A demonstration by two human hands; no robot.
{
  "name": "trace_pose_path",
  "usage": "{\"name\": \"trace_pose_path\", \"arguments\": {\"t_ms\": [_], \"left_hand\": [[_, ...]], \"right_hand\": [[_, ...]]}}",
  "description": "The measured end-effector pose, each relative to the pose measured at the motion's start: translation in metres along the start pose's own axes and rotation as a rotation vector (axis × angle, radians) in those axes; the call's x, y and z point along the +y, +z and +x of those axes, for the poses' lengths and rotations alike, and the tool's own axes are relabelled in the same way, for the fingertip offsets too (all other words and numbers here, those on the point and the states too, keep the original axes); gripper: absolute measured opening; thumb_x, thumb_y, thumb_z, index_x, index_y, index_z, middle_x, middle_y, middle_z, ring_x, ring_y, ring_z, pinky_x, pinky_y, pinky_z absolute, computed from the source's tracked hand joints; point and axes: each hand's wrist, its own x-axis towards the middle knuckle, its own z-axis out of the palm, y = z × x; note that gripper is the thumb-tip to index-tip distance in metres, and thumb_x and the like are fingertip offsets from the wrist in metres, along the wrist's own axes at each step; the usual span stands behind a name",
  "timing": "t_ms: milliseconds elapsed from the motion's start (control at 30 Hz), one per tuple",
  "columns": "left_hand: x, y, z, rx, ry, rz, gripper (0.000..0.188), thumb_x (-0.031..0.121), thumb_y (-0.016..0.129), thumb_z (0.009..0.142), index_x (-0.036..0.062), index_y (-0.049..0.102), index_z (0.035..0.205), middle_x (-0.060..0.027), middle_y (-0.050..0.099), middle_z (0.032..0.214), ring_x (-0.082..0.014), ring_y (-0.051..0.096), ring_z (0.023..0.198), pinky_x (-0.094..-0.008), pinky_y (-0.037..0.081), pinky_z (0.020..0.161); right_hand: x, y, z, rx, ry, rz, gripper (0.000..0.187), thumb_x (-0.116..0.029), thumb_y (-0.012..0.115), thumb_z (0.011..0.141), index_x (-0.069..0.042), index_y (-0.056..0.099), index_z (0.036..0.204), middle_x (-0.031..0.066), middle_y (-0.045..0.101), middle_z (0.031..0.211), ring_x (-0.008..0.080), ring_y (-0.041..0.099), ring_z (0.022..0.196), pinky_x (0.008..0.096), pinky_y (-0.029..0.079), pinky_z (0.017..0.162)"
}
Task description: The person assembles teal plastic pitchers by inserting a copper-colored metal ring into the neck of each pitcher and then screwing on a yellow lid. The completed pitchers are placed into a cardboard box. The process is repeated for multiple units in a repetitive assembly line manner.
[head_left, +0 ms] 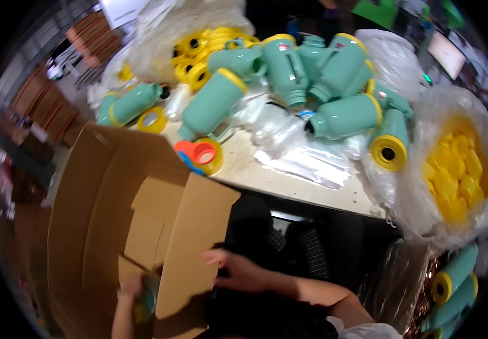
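My left hand (132, 287) reaches down into an open cardboard box (207, 206), slightly blurred. Its fingers are closed at a green thermos jug (149, 295) with some yellow on it, mostly hidden by the box wall. My right hand (232, 272) hovers by the outer side of the box's right flap, fingers apart and nothing in them. A cardboard divider (131, 265) stands inside the box beside my left hand.
On the white table (300, 195) lie several green thermos jugs (213, 107), a pile of yellow rings (198, 53), a red-and-yellow tape roll (203, 153) and clear plastic wrap (306, 161). A bag of yellow caps (453, 175) hangs at right. More jugs (453, 277) lie at lower right.
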Motion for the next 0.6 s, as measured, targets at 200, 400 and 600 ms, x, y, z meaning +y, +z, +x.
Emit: {"name": "trace_pose_path", "arguments": {"t_ms": [200, 400, 600], "left_hand": [[-0.018, 0.256, 0.035, -0.232, 0.142, -1.382, 0.037, 0.022, 0.049, 0.096, 0.0137, 0.065, 0.129, -0.0194, 0.067, 0.122, -0.0263, 0.060, 0.118, -0.0400, 0.047, 0.103], [0.017, 0.057, -0.028, -0.041, 0.001, -0.071, 0.060, 0.016, 0.066, 0.088, 0.0039, 0.047, 0.143, -0.0211, 0.055, 0.135, -0.0371, 0.050, 0.126, -0.0468, 0.044, 0.107], [0.115, -0.147, -0.057, 1.084, 0.262, -0.780, 0.037, 0.007, 0.065, 0.089, 0.0015, 0.060, 0.125, -0.0087, 0.065, 0.109, -0.0214, 0.063, 0.099, -0.0353, 0.050, 0.093]], "right_hand": [[-0.026, -0.204, -0.030, 0.904, 0.333, -0.577, 0.039, -0.014, 0.070, 0.088, 0.001, 0.058, 0.122, 0.0176, 0.068, 0.104, 0.0271, 0.066, 0.103, 0.0383, 0.052, 0.090], [-0.040, -0.449, -0.018, 1.521, 0.177, -1.367, 0.076, -0.026, 0.077, 0.083, 0.008, 0.040, 0.139, 0.0273, 0.048, 0.141, 0.0420, 0.047, 0.130, 0.0471, 0.038, 0.110], [-0.088, -0.491, -0.006, 1.390, 0.496, -0.701, 0.069, -0.037, 0.087, 0.071, 0.004, 0.061, 0.120, 0.0220, 0.057, 0.133, 0.0381, 0.048, 0.130, 0.0431, 0.043, 0.104]]}}
